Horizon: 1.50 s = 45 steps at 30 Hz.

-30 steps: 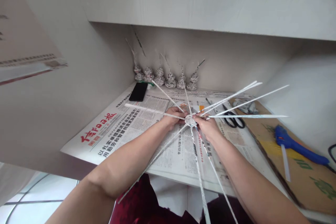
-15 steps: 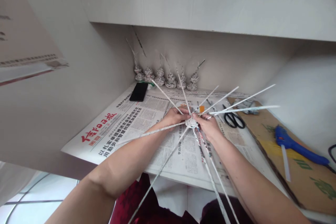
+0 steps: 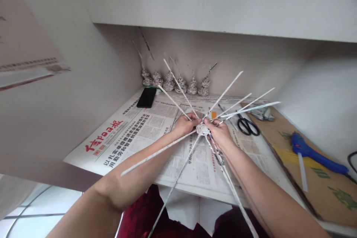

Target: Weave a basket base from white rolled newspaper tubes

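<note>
Between my two hands sits a small woven paper piece (image 3: 202,129), with several long rolled paper strips (image 3: 178,186) fanning out from it in all directions. My left hand (image 3: 187,123) pinches its left edge, thumb toward the middle. On the other side my right hand (image 3: 219,131) grips the edge and the bases of the strips there. Both thumbs nearly meet at the top of the weave. The fingers beneath are partly hidden. Some strips reach up and to the right, others down past the table edge over my lap.
Newspaper (image 3: 134,137) covers the table. Several gourd-shaped woven paper pieces (image 3: 169,81) line the back wall near a black phone (image 3: 146,97). To the right are black scissors (image 3: 248,126), cardboard (image 3: 309,189) and a blue glue gun (image 3: 315,154). A shelf panel (image 3: 223,3) overhangs the back.
The strips have swung about the woven centre; one at the upper right now stands higher, and two lower ones have drawn together. Both hands still grip the weave.
</note>
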### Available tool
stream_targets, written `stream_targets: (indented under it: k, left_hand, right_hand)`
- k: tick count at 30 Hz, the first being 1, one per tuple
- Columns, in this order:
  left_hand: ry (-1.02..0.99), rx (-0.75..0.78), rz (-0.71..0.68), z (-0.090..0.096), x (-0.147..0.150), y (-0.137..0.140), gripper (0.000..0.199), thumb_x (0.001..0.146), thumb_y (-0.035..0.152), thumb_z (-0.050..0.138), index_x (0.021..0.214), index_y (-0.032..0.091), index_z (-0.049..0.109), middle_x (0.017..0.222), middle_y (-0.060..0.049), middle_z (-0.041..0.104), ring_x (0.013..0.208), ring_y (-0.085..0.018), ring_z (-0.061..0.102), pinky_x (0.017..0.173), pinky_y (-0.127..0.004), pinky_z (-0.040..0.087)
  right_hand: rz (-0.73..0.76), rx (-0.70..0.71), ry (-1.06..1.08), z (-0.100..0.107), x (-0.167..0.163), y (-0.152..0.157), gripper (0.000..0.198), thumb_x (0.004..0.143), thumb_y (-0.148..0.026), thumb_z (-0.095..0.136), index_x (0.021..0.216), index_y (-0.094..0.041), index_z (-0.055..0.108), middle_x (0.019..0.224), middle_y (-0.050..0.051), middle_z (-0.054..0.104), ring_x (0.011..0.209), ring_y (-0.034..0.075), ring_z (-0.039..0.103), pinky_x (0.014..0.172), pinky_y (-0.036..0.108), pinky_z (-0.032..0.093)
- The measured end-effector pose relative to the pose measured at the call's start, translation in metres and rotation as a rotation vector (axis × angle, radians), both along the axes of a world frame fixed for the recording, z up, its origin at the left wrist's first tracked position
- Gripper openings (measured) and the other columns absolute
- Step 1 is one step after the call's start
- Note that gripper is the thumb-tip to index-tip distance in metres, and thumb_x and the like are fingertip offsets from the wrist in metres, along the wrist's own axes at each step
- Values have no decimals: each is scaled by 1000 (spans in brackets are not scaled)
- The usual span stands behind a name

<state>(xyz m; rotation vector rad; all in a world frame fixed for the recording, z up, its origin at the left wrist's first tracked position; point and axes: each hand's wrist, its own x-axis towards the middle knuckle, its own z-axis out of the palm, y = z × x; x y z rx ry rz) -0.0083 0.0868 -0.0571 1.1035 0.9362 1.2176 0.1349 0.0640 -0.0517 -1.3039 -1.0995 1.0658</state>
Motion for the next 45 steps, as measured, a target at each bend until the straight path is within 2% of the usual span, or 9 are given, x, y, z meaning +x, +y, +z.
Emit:
stream_targets:
  k: [4,9,19,24,27,29,35,39,45]
  left_hand:
    - [38,5,-38,5,-1,-2,33,55,33,84,67,15,59,54,2,58,47,-9,50,50,-22,37]
    - [29,-19,-45,7,-1,-4,31,53,29,85,71,13,65,56,0,62,48,-10,53,50,-23,40]
    - [-5,-51,102,1,0,1,24,53,26,79,64,15,61,54,2,60,46,-9,52,48,-23,39]
    - [7,-47,119,3,-1,0,22,54,25,78,64,15,61,53,2,60,45,-9,51,47,-23,39]
    - [-6,-43,101,3,-1,0,20,55,24,78,64,15,62,53,2,60,45,-10,51,48,-23,40]
    - [1,-41,96,3,-1,0,20,55,25,78,64,15,63,53,2,60,45,-10,52,47,-23,40]
    - [16,-38,107,0,-2,3,21,56,27,79,64,15,63,53,2,60,45,-10,51,47,-23,39]
    - [2,-43,54,2,-4,3,21,57,26,80,67,14,67,51,2,60,43,-9,49,46,-22,36]
    - [-182,-158,-103,14,-3,-4,20,53,18,80,67,11,67,59,-3,65,51,-12,58,55,-25,45]
  right_hand:
    - [-51,-47,24,10,-4,-6,44,59,-57,79,58,-21,52,38,-5,49,28,10,39,29,24,25]
    - [-83,-34,118,13,-6,-5,44,55,-53,83,55,-21,52,43,-3,54,32,10,43,31,25,30]
    - [46,-12,281,19,-6,-7,36,55,-41,83,67,-20,56,48,-6,53,37,9,43,34,23,31]
    - [41,50,247,17,-7,-9,37,58,-41,83,83,-19,66,55,-5,60,36,8,42,32,23,30]
    - [43,92,212,15,-6,-9,51,61,-40,82,106,-20,69,59,-5,62,34,7,38,30,23,27]
    - [43,94,186,14,-5,-8,54,61,-39,81,111,-21,68,58,-6,62,33,7,38,30,23,27]
    - [10,29,135,12,-4,-6,32,58,-41,81,75,-20,65,51,-5,58,36,10,44,36,24,34]
    - [24,15,72,8,-3,-4,31,58,-42,81,71,-20,64,50,-4,59,39,11,46,38,25,35]
    - [18,157,27,6,-1,-3,25,60,-37,80,67,-20,63,55,-3,60,49,11,50,51,25,39]
